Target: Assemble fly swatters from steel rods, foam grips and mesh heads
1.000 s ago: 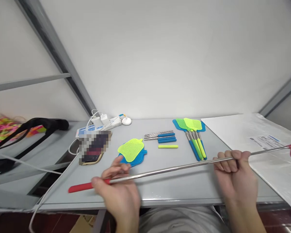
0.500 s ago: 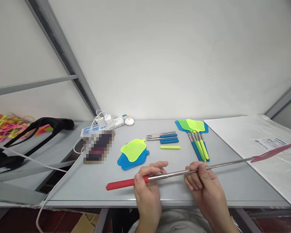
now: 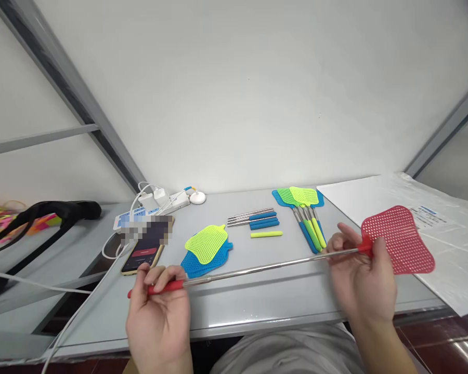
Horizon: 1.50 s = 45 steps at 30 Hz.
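Stretching across the near part of the scene, a long fly swatter [image 3: 273, 266] with a slim silver metal rod, a red handle [image 3: 175, 285] and a red perforated head [image 3: 398, 241] was held above a smooth grey tabletop [image 3: 257, 306]. The person's left hand [image 3: 158, 314] held the red handle at the left end, thumb and fingers pinching narrowly around it. The right hand [image 3: 361, 278] gripped the swatter at the base of its head, thumb in front and fingers behind, the head spreading out to the right. Beyond the left hand lay a yellow-green perforated swatter head [image 3: 206, 244] on top of blue perforated heads [image 3: 218, 259]. Farther off, thin silver metal rods [image 3: 242, 215] lay alongside blue cylindrical handles [image 3: 263, 224], with a yellow-green cylindrical handle [image 3: 265, 235] just nearer. To their right, a bundle of complete swatters [image 3: 304, 197] lay with its handles pointing near. A dark-screened phone [image 3: 151, 244] lay at the left, and a white flat sheet [image 3: 368, 195] at the right.
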### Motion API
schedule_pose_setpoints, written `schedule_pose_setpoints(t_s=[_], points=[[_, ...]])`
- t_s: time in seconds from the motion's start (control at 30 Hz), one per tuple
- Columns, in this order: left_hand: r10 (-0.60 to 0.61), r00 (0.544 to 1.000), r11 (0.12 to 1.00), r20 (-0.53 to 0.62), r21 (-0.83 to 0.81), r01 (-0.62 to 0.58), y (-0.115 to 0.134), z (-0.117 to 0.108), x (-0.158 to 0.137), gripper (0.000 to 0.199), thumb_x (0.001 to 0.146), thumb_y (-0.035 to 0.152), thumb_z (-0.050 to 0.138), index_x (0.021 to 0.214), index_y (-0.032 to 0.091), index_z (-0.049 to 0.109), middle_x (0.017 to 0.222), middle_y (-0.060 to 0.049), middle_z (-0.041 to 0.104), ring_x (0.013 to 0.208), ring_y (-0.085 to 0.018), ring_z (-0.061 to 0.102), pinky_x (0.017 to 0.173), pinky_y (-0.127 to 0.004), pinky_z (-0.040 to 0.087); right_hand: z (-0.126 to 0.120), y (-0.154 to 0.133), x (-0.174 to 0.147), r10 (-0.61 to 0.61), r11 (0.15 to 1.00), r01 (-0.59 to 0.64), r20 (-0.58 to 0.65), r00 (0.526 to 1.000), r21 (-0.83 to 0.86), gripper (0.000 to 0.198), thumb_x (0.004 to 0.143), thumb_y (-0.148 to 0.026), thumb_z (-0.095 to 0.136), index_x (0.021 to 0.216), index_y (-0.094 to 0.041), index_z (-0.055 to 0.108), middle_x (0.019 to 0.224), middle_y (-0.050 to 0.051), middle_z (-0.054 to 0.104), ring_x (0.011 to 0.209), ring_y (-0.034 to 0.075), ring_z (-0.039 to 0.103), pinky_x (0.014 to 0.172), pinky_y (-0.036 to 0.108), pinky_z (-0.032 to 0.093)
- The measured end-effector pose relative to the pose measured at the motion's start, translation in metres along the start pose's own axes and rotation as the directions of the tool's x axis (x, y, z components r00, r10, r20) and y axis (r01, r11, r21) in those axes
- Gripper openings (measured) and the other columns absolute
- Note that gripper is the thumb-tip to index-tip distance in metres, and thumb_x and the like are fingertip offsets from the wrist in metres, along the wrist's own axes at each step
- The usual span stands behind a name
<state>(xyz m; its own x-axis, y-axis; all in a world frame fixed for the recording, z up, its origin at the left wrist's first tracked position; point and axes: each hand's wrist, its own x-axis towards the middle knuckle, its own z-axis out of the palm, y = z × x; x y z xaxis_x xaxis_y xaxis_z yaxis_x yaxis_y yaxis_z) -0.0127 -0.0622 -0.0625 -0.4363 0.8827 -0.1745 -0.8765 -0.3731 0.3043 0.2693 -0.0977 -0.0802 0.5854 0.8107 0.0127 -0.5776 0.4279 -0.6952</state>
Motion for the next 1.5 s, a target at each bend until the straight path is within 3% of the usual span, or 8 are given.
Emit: schedule_pose_setpoints(t_s=[0.23, 0.43, 0.63, 0.83, 1.0, 1.17, 1.37, 1.5], points=[[-0.146, 0.988, 0.985, 0.049, -0.085, 0.15, 0.005, -0.013, 0.004, 0.029, 0.099, 0.022, 0.026, 0.071, 0.021, 0.032, 0.054, 0.008, 0.016, 0.042, -0.008, 0.029, 0.047, -0.023, 0.039, -0.006, 0.007, -0.001, -0.392, 0.91, 0.38, -0.045, 0.919, -0.165, 0.04, 0.09, -0.035, 0.042, 0.101, -0.018, 0.076, 0.086, 0.005, 0.059, 0.075, 0.017, 0.052, 0.072, 0.031, 0.045], [-0.22, 0.969, 0.974, 0.112, -0.028, 0.224, -0.062, 0.004, -0.036, 0.035, 0.101, 0.028, 0.038, 0.068, 0.019, 0.036, 0.052, 0.009, 0.017, 0.042, -0.007, 0.028, 0.048, -0.021, 0.036, 0.026, 0.045, -0.035, -0.238, 0.957, 0.246, 0.074, 0.969, -0.15, 0.044, 0.094, -0.044, 0.036, 0.107, -0.025, 0.074, 0.099, 0.006, 0.065, 0.082, 0.02, 0.057, 0.08, 0.038, 0.045], [-0.381, 0.915, 0.906, 0.131, -0.146, 0.398, -0.086, 0.01, -0.042, 0.041, 0.103, 0.018, 0.022, 0.063, 0.02, 0.026, 0.051, 0.009, 0.018, 0.041, -0.005, 0.027, 0.051, -0.02, 0.038, 0.074, 0.045, -0.048, -0.496, 0.839, 0.529, 0.218, 0.841, -0.129, 0.049, 0.097, -0.05, 0.03, 0.102, -0.032, 0.075, 0.104, 0.005, 0.061, 0.089, 0.023, 0.056, 0.09, 0.045, 0.043], [-0.295, 0.926, 0.947, 0.236, -0.055, 0.315, -0.079, 0.022, -0.041, 0.041, 0.103, 0.021, 0.027, 0.061, 0.019, 0.028, 0.049, 0.009, 0.016, 0.041, -0.006, 0.025, 0.053, -0.019, 0.039, 0.077, 0.05, -0.048, -0.462, 0.868, 0.486, 0.194, 0.865, -0.101, 0.053, 0.1, -0.048, 0.023, 0.102, -0.032, 0.073, 0.102, 0.004, 0.065, 0.084, 0.02, 0.057, 0.088, 0.043, 0.043], [-0.07, 0.975, 0.996, 0.21, -0.037, 0.08, -0.08, 0.044, -0.061, 0.04, 0.101, 0.029, 0.038, 0.062, 0.019, 0.032, 0.049, 0.009, 0.015, 0.041, -0.007, 0.022, 0.051, -0.02, 0.037, 0.085, 0.056, -0.047, -0.318, 0.945, 0.326, 0.202, 0.926, -0.01, 0.055, 0.102, -0.042, 0.02, 0.1, -0.029, 0.074, 0.103, 0.004, 0.069, 0.08, 0.018, 0.058, 0.08, 0.038, 0.046], [-0.151, 0.95, 0.988, 0.274, 0.032, 0.148, -0.087, 0.053, -0.08, 0.039, 0.1, 0.03, 0.038, 0.063, 0.02, 0.034, 0.047, 0.008, 0.016, 0.041, -0.009, 0.018, 0.05, -0.022, 0.038, 0.089, 0.046, -0.054, -0.325, 0.946, 0.317, 0.196, 0.925, 0.069, 0.055, 0.102, -0.04, 0.019, 0.101, -0.032, 0.073, 0.099, 0.003, 0.072, 0.08, 0.018, 0.061, 0.079, 0.039, 0.048], [-0.188, 0.905, 0.98, 0.382, 0.128, 0.149, -0.089, 0.061, -0.098, 0.045, 0.1, 0.039, 0.036, 0.059, 0.021, 0.034, 0.043, 0.006, 0.018, 0.042, -0.011, 0.027, 0.052, -0.027, 0.044, 0.081, 0.039, -0.064, -0.151, 0.976, 0.186, 0.266, 0.952, -0.112, 0.052, 0.096, -0.06, 0.028, 0.101, -0.034, 0.072, 0.104, 0.004, 0.072, 0.074, 0.021, 0.062, 0.073, 0.043, 0.052], [-0.28, 0.86, 0.948, 0.427, 0.262, 0.179, -0.097, 0.046, -0.084, 0.037, 0.095, 0.039, 0.048, 0.063, 0.021, 0.044, 0.055, 0.003, 0.044, 0.059, -0.014, 0.05, 0.067, -0.032, 0.052, 0.073, 0.032, -0.051, -0.148, 0.974, 0.201, 0.381, 0.913, -0.101, 0.048, 0.097, -0.059, 0.031, 0.115, -0.037, 0.069, 0.114, 0.003, 0.07, 0.093, 0.023, 0.064, 0.078, 0.041, 0.052]])
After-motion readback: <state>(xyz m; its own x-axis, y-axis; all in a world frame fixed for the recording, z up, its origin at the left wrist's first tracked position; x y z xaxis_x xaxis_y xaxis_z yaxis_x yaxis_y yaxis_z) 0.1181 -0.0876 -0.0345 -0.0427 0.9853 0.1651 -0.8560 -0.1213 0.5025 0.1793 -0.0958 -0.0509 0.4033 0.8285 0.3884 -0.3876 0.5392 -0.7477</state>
